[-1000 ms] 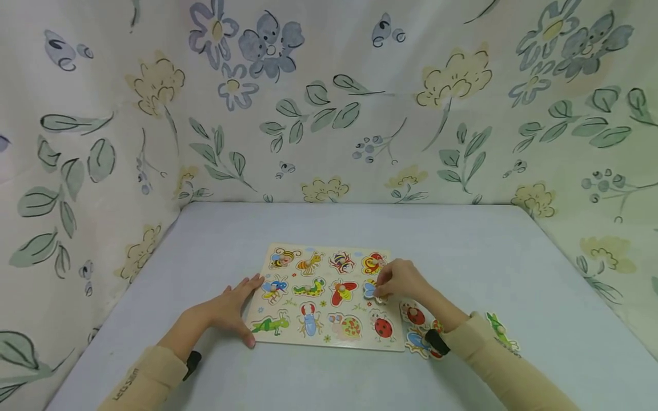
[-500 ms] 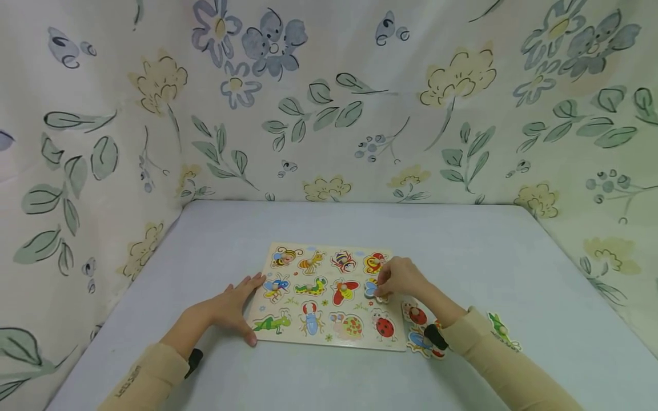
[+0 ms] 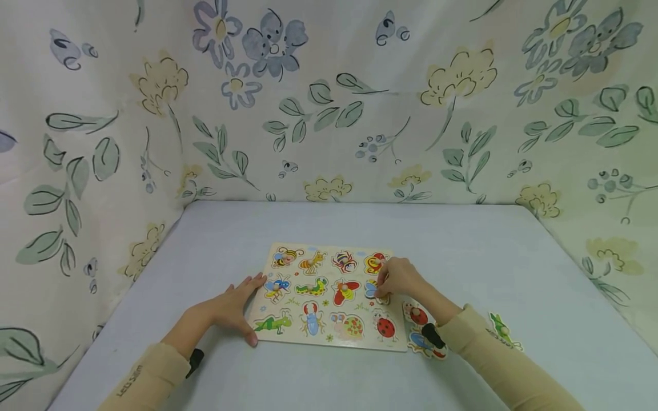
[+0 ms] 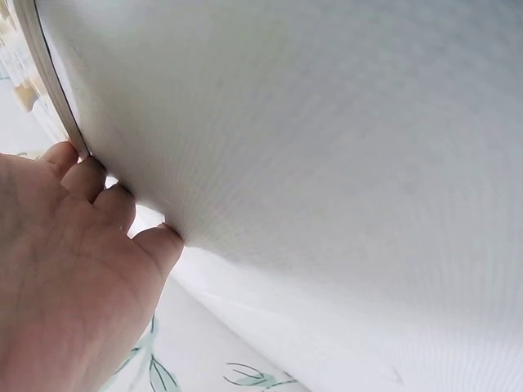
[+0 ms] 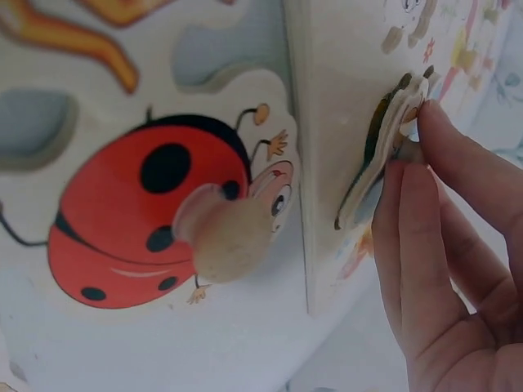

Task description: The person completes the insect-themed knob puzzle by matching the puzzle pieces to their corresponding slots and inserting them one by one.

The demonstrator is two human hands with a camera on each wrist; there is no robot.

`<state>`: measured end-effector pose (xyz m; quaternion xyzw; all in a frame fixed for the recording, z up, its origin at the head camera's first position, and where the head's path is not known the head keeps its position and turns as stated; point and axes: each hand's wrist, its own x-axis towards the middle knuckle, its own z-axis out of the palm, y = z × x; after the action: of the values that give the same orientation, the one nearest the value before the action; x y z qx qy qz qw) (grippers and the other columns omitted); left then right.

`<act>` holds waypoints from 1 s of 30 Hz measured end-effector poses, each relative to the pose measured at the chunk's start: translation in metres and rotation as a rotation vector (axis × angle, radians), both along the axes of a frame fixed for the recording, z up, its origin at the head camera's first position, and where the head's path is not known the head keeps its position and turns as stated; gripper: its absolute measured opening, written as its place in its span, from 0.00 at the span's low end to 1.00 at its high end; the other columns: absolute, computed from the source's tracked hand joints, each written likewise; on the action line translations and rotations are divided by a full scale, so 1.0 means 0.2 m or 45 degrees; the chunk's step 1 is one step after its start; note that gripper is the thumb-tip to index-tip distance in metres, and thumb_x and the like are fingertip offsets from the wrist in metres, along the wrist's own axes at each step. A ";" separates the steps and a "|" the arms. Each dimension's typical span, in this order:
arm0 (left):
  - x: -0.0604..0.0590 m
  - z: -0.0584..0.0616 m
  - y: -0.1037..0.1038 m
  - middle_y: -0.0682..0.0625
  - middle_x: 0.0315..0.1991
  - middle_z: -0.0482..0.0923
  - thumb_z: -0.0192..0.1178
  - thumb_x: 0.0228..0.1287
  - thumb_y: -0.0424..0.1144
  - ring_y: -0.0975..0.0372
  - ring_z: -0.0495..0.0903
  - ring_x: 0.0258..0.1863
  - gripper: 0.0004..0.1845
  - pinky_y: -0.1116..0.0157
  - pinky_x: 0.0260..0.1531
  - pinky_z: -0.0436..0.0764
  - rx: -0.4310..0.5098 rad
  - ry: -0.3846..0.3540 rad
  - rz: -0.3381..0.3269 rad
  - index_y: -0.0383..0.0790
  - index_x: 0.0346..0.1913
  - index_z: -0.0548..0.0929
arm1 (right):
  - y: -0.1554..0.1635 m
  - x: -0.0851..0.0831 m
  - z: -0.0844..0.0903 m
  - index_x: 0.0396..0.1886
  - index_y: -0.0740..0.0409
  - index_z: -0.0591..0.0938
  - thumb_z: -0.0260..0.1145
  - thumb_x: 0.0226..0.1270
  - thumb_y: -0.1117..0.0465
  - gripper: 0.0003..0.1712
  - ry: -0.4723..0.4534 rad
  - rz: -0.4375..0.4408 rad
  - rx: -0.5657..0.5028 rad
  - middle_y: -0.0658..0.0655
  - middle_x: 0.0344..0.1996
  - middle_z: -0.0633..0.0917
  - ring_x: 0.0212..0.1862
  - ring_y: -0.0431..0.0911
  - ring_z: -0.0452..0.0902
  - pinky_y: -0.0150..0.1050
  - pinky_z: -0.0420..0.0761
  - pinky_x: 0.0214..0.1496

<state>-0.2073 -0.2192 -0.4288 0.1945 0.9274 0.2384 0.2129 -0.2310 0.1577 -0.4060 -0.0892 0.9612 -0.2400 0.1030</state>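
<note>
A wooden puzzle board (image 3: 329, 344) with several insect pictures lies on the table. Along its left edge rests my left hand (image 3: 231, 308), fingers spread, thumb by the near corner; in the left wrist view its fingertips (image 4: 167, 237) touch down beside the board's edge. My right hand (image 3: 403, 279) pinches the knob (image 5: 407, 153) of a blue-winged insect puzzle piece (image 3: 370, 290) at the right end of the middle row. In the right wrist view this piece stands tilted over its dark-rimmed recess, partly hidden by the fingers.
To the board's right lie a loose ladybug piece (image 3: 417, 315) with a wooden knob and a blue beetle piece (image 3: 420, 341), partly under the right wrist's black camera (image 3: 433, 335). A green grasshopper piece (image 3: 500, 325) lies farther right, beside the sleeve. Floral cloth (image 3: 329, 148) hangs behind the table.
The head view has shifted very slightly. Both hands keep their places, the right one still pinching the blue-winged piece over the same spot on the board.
</note>
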 end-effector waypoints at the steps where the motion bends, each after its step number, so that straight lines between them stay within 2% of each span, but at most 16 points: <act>1: 0.00 0.00 0.00 0.33 0.76 0.44 0.84 0.27 0.52 0.38 0.42 0.73 0.72 0.36 0.69 0.43 -0.001 -0.001 0.000 0.31 0.75 0.49 | 0.00 0.00 0.00 0.18 0.57 0.83 0.80 0.48 0.61 0.12 -0.004 -0.004 0.004 0.50 0.22 0.79 0.26 0.43 0.70 0.32 0.70 0.26; 10: 0.00 0.01 0.01 0.33 0.76 0.44 0.84 0.27 0.51 0.38 0.42 0.74 0.72 0.37 0.69 0.42 -0.011 0.001 0.012 0.32 0.75 0.50 | 0.02 0.01 0.00 0.18 0.57 0.82 0.79 0.48 0.63 0.12 0.019 0.000 0.007 0.49 0.17 0.79 0.22 0.43 0.71 0.32 0.71 0.23; 22: 0.00 -0.01 0.00 0.33 0.76 0.45 0.84 0.27 0.51 0.37 0.43 0.73 0.72 0.37 0.69 0.43 -0.008 -0.006 0.012 0.31 0.75 0.50 | 0.01 0.00 -0.02 0.17 0.56 0.82 0.80 0.47 0.63 0.13 0.031 0.021 0.001 0.49 0.20 0.78 0.23 0.42 0.70 0.32 0.70 0.24; 30: -0.01 -0.01 0.00 0.33 0.76 0.44 0.84 0.27 0.51 0.37 0.43 0.73 0.72 0.36 0.69 0.43 -0.002 0.003 0.001 0.32 0.75 0.50 | 0.01 0.01 -0.03 0.17 0.56 0.82 0.79 0.48 0.63 0.12 0.033 0.034 -0.024 0.48 0.18 0.78 0.23 0.42 0.70 0.32 0.71 0.24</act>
<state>-0.2088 -0.2197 -0.4311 0.1942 0.9278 0.2376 0.2120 -0.2296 0.1604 -0.4126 -0.1061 0.9588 -0.2465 0.0929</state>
